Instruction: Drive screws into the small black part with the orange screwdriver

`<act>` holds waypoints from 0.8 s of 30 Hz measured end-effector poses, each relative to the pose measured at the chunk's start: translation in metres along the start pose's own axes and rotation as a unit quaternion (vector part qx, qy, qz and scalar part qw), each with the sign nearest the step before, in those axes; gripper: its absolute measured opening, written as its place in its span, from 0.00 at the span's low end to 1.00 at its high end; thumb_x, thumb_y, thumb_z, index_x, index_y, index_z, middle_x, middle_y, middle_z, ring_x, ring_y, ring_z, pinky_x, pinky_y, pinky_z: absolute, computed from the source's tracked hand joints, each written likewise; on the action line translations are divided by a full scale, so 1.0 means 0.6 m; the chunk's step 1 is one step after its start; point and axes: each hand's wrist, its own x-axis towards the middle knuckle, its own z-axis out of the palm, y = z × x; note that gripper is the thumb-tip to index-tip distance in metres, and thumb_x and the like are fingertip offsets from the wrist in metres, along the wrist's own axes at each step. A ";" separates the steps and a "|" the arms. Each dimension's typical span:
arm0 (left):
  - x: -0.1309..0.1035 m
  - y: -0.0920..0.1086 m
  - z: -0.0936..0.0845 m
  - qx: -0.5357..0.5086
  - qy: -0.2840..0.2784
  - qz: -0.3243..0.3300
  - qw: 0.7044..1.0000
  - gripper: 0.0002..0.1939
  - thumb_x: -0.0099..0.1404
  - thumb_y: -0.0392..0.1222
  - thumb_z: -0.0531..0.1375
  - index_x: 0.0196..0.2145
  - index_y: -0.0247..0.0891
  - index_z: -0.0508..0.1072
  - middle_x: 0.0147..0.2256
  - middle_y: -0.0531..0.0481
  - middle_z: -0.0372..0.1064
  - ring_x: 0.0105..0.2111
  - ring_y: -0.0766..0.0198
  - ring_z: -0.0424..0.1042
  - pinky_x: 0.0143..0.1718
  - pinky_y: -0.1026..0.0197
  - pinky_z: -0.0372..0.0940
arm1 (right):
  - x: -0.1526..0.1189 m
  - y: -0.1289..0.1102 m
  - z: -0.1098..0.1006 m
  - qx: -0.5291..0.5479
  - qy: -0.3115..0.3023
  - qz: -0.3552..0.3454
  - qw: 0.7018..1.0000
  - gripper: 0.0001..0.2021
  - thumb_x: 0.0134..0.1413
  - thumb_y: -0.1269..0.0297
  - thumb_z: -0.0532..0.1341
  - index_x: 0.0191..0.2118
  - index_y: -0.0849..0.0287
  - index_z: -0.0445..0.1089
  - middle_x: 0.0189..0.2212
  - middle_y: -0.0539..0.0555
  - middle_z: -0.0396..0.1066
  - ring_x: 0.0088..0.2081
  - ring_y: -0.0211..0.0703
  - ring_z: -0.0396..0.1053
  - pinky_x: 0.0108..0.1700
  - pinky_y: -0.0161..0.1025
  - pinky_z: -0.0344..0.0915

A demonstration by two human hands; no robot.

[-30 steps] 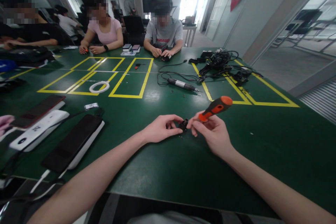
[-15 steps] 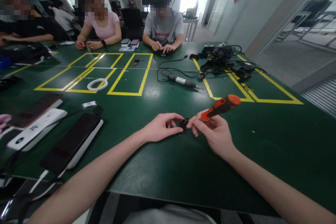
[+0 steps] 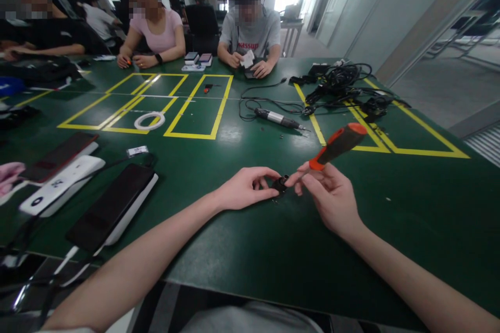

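Observation:
Between thumb and fingers, my left hand (image 3: 250,188) grips a small black part (image 3: 279,184) low over the green table (image 3: 219,250). My right hand (image 3: 332,192) holds a screwdriver (image 3: 339,145) with an orange and dark handle, which tilts up to the right. Its fingertips are at the right side of the black part, and the screwdriver's tip is hard to make out there. Tiny bits lie on the table just below the part.
An electric screwdriver (image 3: 279,119) with its cord lies ahead, left of tangled black cables (image 3: 344,83). A white ring (image 3: 149,120) lies on yellow-taped outlines. Phones, one black (image 3: 111,208), and a white power strip (image 3: 62,184) are at left. People sit across the table.
The view has shifted slightly, moving the scene a little to the right. Both hands keep their holds. The person opposite now holds up a whitish piece.

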 end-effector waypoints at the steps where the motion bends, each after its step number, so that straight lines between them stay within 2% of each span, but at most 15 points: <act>1: 0.000 0.000 0.000 0.000 0.000 0.000 1.000 0.19 0.65 0.41 0.68 0.53 0.33 0.77 0.33 0.52 0.76 0.28 0.69 0.67 0.33 0.65 0.62 | 0.000 0.000 -0.001 -0.007 0.002 0.001 1.000 0.13 0.56 0.52 0.72 0.36 0.56 0.75 0.26 0.53 0.79 0.26 0.41 0.73 0.30 0.37 0.73; 5: 0.000 0.001 -0.001 0.004 -0.003 -0.014 1.000 0.19 0.65 0.41 0.68 0.53 0.34 0.77 0.32 0.52 0.75 0.28 0.68 0.68 0.32 0.65 0.62 | 0.001 -0.003 -0.003 -0.032 0.000 -0.002 0.999 0.13 0.52 0.54 0.75 0.30 0.57 0.76 0.29 0.54 0.79 0.25 0.39 0.71 0.27 0.36 0.71; 7: 0.000 0.001 -0.001 0.004 -0.003 -0.016 1.000 0.19 0.65 0.41 0.68 0.53 0.34 0.77 0.32 0.52 0.75 0.28 0.68 0.68 0.32 0.65 0.62 | 0.002 -0.004 -0.004 -0.040 -0.004 -0.005 0.999 0.13 0.52 0.54 0.75 0.30 0.57 0.77 0.28 0.53 0.78 0.23 0.38 0.69 0.25 0.35 0.70; 10: 0.001 -0.001 0.000 0.002 -0.003 -0.010 1.000 0.19 0.65 0.42 0.68 0.53 0.34 0.77 0.31 0.52 0.75 0.28 0.68 0.68 0.33 0.65 0.62 | 0.002 -0.006 -0.002 -0.044 -0.020 -0.009 0.999 0.15 0.58 0.50 0.71 0.32 0.57 0.79 0.24 0.52 0.75 0.21 0.37 0.67 0.24 0.36 0.69; 12: 0.001 -0.003 0.000 -0.003 -0.004 -0.005 1.000 0.19 0.66 0.42 0.68 0.53 0.34 0.77 0.32 0.52 0.76 0.28 0.68 0.68 0.33 0.65 0.63 | 0.000 -0.007 0.000 -0.030 -0.033 -0.010 0.999 0.16 0.61 0.48 0.68 0.35 0.57 0.78 0.25 0.53 0.76 0.21 0.38 0.69 0.24 0.36 0.70; 15: 0.001 -0.005 0.000 -0.007 -0.004 -0.002 1.000 0.19 0.66 0.42 0.68 0.53 0.34 0.77 0.33 0.51 0.76 0.29 0.68 0.69 0.34 0.64 0.63 | -0.004 -0.008 0.005 -0.009 -0.036 -0.011 0.999 0.14 0.60 0.50 0.70 0.39 0.56 0.76 0.29 0.53 0.79 0.23 0.39 0.72 0.26 0.38 0.73; 21: 0.002 -0.005 -0.001 0.000 -0.006 -0.001 1.000 0.19 0.66 0.43 0.68 0.52 0.33 0.77 0.32 0.51 0.76 0.29 0.68 0.69 0.33 0.64 0.63 | -0.005 -0.009 0.003 -0.031 -0.024 -0.016 0.999 0.15 0.55 0.51 0.73 0.30 0.58 0.75 0.29 0.55 0.79 0.23 0.38 0.71 0.26 0.36 0.73; 24: 0.001 -0.004 -0.001 0.000 -0.006 -0.005 1.000 0.19 0.66 0.43 0.67 0.53 0.34 0.77 0.32 0.52 0.75 0.28 0.68 0.68 0.33 0.65 0.63 | -0.002 -0.010 0.001 -0.047 -0.030 -0.016 0.998 0.14 0.56 0.51 0.72 0.32 0.58 0.77 0.27 0.53 0.77 0.22 0.38 0.70 0.25 0.36 0.72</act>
